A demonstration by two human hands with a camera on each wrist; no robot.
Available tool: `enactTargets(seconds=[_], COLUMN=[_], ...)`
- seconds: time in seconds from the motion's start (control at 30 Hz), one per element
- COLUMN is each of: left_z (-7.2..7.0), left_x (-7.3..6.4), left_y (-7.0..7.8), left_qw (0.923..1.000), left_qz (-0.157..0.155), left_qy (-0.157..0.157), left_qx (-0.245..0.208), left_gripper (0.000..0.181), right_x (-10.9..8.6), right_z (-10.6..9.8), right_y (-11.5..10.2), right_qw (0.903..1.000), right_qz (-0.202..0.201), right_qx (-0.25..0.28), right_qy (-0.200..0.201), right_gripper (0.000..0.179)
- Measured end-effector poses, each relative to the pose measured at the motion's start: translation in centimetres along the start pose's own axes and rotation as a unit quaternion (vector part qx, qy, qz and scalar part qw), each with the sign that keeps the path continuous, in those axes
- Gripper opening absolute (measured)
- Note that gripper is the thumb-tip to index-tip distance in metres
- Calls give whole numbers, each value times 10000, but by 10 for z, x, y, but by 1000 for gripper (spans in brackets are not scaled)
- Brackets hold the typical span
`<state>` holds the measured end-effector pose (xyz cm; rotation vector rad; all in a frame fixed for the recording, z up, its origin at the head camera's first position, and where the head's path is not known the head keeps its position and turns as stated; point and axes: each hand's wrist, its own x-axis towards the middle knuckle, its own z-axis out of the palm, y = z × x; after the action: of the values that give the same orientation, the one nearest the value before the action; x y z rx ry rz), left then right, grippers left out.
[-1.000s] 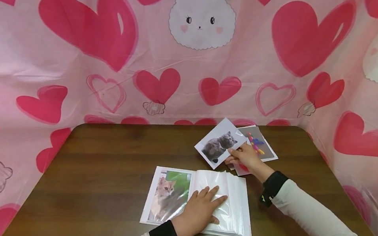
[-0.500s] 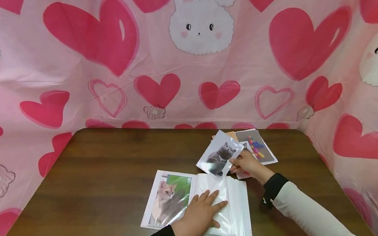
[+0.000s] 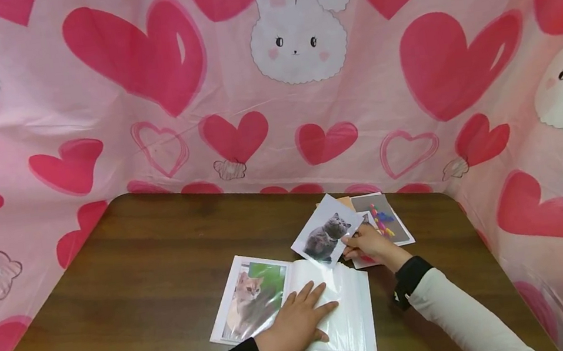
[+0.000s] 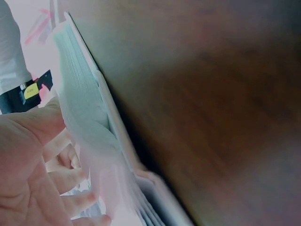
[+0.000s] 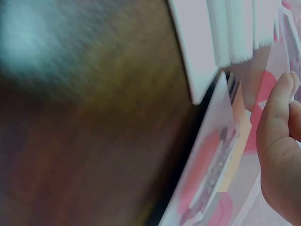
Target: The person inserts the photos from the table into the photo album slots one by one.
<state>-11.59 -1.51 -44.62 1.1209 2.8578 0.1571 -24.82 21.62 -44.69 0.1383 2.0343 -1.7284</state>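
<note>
An opened photo album (image 3: 361, 313) lies on the table, a ginger cat picture (image 3: 249, 298) in its left page and a clear sleeve on its right page. My left hand (image 3: 294, 323) rests on the right page with fingers spread; the left wrist view shows its palm side and the album's stacked pages (image 4: 84, 89). My right hand (image 3: 373, 244) pinches the right corner of a grey cat photo (image 3: 327, 231). That photo is tilted, its lower corner over the top edge of the right page. In the right wrist view my right hand (image 5: 281, 146) shows beside the loose pictures.
Behind my right hand lies a pile of loose pictures (image 3: 397, 225), one with colourful shapes on grey. The brown wooden table (image 3: 131, 290) stretches left of the album. A pink cloth with hearts and rabbits (image 3: 231, 75) hangs at the table's back and sides.
My right hand has brought the grey cat photo down and toward the album's right page, turning it steeper. More of the loose pile shows behind. My left hand has stayed on the page.
</note>
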Motion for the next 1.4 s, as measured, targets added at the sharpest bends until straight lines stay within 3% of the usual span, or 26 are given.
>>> enactTargets(seconds=[0.2,0.37,0.57,0.7,0.87,1.17,1.27,1.4], left_z=[-4,-7,-4,1,7,7,6,4], left_x=[1,3,0,-3,-5,-5,-4,-4], left_y=[-2,-3,-1,-1,-3,-5,-6,-7], left_qw=[10000,10000,9999,10000,9994,9962,9958,9963], left_qz=[11,-29,2,-20,-65,-851,-894,-837], left_qy=[42,-43,-95,-71,150,146,119,74], left_qx=[31,6,-73,-3,306,-134,-146,-202], left_gripper=[64,63,63,63,63,78,80,80], right_x=[-2,2,5,3,3,0,0,2], right_z=[3,12,20,17,11,9,7,8], right_y=[2,-3,-5,-4,-7,-28,-27,-23], right_qw=[9994,9971,9777,9698,9651,9622,9649,9687], right_qz=[269,-35,-513,-559,-616,-302,-327,-322], right_qx=[-166,-754,-2029,-2366,-2540,-2692,-2522,-2314], right_qy=[-135,-81,178,180,160,-287,-662,-844], right_gripper=[16,15,20,17,17,12,11,13])
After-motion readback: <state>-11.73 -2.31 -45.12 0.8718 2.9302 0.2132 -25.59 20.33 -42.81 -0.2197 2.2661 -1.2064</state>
